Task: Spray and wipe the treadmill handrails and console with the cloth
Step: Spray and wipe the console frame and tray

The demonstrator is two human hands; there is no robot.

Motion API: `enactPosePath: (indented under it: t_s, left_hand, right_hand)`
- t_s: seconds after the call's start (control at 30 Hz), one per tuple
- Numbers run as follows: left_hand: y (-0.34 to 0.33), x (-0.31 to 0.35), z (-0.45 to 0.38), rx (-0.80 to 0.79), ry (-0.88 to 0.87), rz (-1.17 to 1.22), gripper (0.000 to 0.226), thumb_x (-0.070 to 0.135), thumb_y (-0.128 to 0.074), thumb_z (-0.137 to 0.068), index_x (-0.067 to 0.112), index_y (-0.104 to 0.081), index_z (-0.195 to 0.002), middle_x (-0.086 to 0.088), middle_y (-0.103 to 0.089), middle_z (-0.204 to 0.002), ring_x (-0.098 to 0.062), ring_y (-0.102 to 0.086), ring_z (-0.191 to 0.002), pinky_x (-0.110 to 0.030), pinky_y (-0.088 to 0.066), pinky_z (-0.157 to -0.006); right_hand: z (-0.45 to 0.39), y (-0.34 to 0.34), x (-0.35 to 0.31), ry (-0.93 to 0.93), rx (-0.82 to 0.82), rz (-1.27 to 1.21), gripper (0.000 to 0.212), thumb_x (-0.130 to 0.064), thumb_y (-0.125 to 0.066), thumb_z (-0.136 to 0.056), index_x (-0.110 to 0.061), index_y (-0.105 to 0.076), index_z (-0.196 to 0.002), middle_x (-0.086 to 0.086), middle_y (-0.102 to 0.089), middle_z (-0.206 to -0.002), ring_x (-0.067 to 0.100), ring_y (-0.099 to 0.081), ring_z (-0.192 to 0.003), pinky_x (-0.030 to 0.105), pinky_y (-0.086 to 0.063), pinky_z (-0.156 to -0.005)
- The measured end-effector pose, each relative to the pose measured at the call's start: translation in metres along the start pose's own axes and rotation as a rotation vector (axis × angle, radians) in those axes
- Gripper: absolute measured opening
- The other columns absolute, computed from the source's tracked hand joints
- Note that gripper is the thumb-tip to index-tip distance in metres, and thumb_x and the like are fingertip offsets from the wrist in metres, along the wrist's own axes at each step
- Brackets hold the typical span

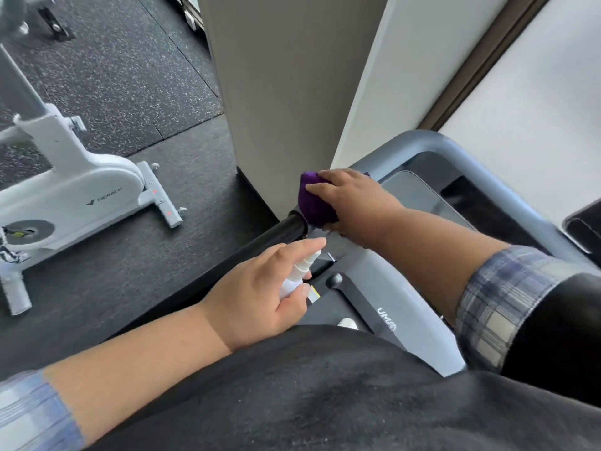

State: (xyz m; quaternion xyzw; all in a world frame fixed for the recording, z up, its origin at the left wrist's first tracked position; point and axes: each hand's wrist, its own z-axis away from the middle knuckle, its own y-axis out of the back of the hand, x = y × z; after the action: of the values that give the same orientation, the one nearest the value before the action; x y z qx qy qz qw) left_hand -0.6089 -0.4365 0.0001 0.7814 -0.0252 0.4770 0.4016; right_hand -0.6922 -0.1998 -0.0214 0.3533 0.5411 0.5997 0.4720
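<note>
Cloth (313, 198) gripped by right hand (354, 203) on handrail (286, 227), left hand (260, 294) holding spray bottle (297, 271)

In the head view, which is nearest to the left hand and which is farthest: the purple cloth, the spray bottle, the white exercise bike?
1. Spray bottle: held in the left hand.
2. Purple cloth: just ahead on the handrail, under the right hand.
3. White exercise bike: far left, on the floor.

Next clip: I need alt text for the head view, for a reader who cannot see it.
The right hand presses a purple cloth onto the treadmill's black handrail where it meets the grey console. The left hand holds a small white spray bottle just below. A white exercise bike stands on the speckled floor to the left.
</note>
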Motion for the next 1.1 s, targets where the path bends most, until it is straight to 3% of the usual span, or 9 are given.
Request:
enactPosePath:
  t_s: [0.13,0.23,0.33,0.43,0.57,0.7,0.87,1.0,1.1]
  left_hand:
    - [0.009,-0.006,0.015,0.011,-0.003,0.03,0.056,0.025,-0.054,-0.086,0.026,-0.038,-0.14,0.017,-0.054,-0.109,0.012,-0.055,-0.091,-0.004,-0.043,-0.085]
    - [0.016,-0.01,0.022,0.003,-0.05,-0.015,0.055,0.024,-0.055,-0.085,0.025,-0.039,-0.138,0.009,-0.059,-0.103,0.001,-0.058,-0.09,-0.005,-0.042,-0.089]
    - [0.021,-0.007,0.023,-0.007,-0.038,-0.035,0.056,0.025,-0.053,-0.083,0.024,-0.04,-0.138,0.009,-0.058,-0.105,0.01,-0.057,-0.094,-0.001,-0.04,-0.086]
    - [0.021,-0.002,0.019,-0.026,-0.058,-0.044,0.056,0.025,-0.053,-0.083,0.021,-0.039,-0.137,0.008,-0.059,-0.107,0.022,-0.051,-0.097,0.002,-0.038,-0.085]
    - [0.018,0.005,0.007,-0.092,-0.13,-0.055,0.057,0.025,-0.053,-0.083,0.019,-0.04,-0.137,0.006,-0.058,-0.105,0.02,-0.051,-0.097,0.001,-0.038,-0.086]
    - [0.01,0.01,-0.003,-0.111,-0.174,-0.06,0.056,0.026,-0.053,-0.083,0.02,-0.039,-0.137,0.002,-0.062,-0.101,0.005,-0.056,-0.091,0.001,-0.04,-0.083]
    - [-0.01,0.027,-0.021,-0.128,-0.156,-0.102,0.06,0.025,-0.06,-0.084,0.03,-0.039,-0.14,0.004,-0.065,-0.108,0.013,-0.053,-0.092,0.005,-0.034,-0.084]
    - [-0.035,0.049,-0.038,-0.215,-0.188,-0.09,0.059,0.037,-0.054,-0.085,0.042,-0.035,-0.14,0.009,-0.063,-0.107,0.006,-0.057,-0.088,-0.013,-0.046,-0.079]
    - [-0.061,0.062,-0.047,-0.25,-0.208,-0.11,0.072,0.019,-0.071,-0.086,0.051,-0.033,-0.137,0.005,-0.064,-0.114,0.001,-0.058,-0.089,-0.024,-0.048,-0.08]
  right_hand:
    - [-0.001,-0.014,-0.081,0.224,-0.063,0.046,0.066,-0.043,-0.064,-0.088,-0.032,-0.041,-0.148,0.002,-0.043,-0.15,0.029,-0.039,-0.138,0.042,-0.03,-0.113]
    - [0.0,-0.027,-0.118,0.205,-0.009,0.032,0.055,-0.045,-0.055,-0.091,-0.033,-0.043,-0.144,0.002,-0.046,-0.144,0.028,-0.043,-0.132,0.039,-0.031,-0.111]
    - [0.011,-0.028,-0.112,0.161,0.068,0.07,0.055,-0.043,-0.056,-0.092,-0.036,-0.04,-0.144,0.0,-0.043,-0.144,0.026,-0.042,-0.132,0.04,-0.033,-0.109]
    - [0.024,-0.026,-0.102,0.083,0.076,0.061,0.059,-0.037,-0.063,-0.089,-0.037,-0.04,-0.144,0.0,-0.039,-0.147,0.026,-0.04,-0.133,0.04,-0.035,-0.109]
    - [0.048,-0.027,-0.094,0.007,0.057,0.035,0.055,-0.033,-0.064,-0.09,-0.036,-0.046,-0.142,-0.005,-0.035,-0.151,0.023,-0.041,-0.133,0.038,-0.038,-0.107]
    - [0.077,-0.014,-0.083,-0.133,0.193,-0.162,0.067,-0.037,-0.07,-0.087,-0.039,-0.04,-0.147,-0.003,-0.039,-0.153,0.024,-0.045,-0.131,0.038,-0.041,-0.105]
    - [0.119,0.002,-0.059,-0.332,0.339,-0.283,0.076,-0.029,-0.083,-0.075,-0.027,-0.049,-0.144,0.006,-0.048,-0.147,0.032,-0.051,-0.124,0.045,-0.045,-0.102]
    - [0.166,-0.006,-0.037,-0.531,0.376,-0.347,0.071,-0.04,-0.078,-0.081,-0.028,-0.049,-0.144,0.004,-0.048,-0.148,0.031,-0.052,-0.125,0.041,-0.044,-0.102]
    - [0.199,-0.015,-0.025,-0.629,0.362,-0.37,0.071,-0.041,-0.077,-0.082,-0.03,-0.047,-0.145,0.001,-0.046,-0.149,0.03,-0.051,-0.126,0.038,-0.042,-0.103]
